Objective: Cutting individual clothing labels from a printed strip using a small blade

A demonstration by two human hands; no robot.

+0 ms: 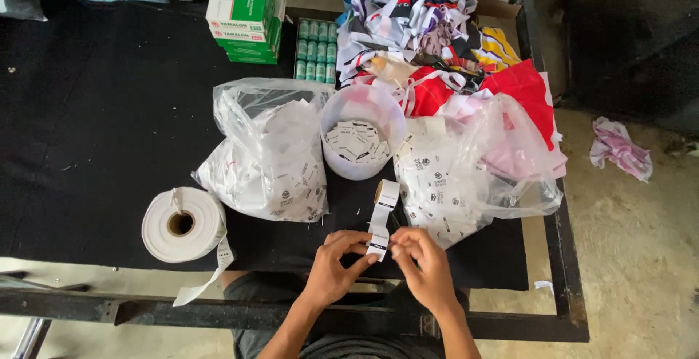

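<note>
Near the table's [87,111] front-left edge sits a big white tape roll [182,224] w/ its loose end hanging over the front edge; just right of it a clear bag of white labels [273,162], then a white tub [362,140] of cut labels toward the middle. At the front edge, center, my left hand [333,264] and right hand [426,264] both pinch the free end of a narrow label strip [380,221], fingers closed tight on it, its small roll standing just behind my fingertips. Right of that lies a 2nd clear label bag [466,177], w/ a fabric pile [444,38] at the back-right corner.
</note>
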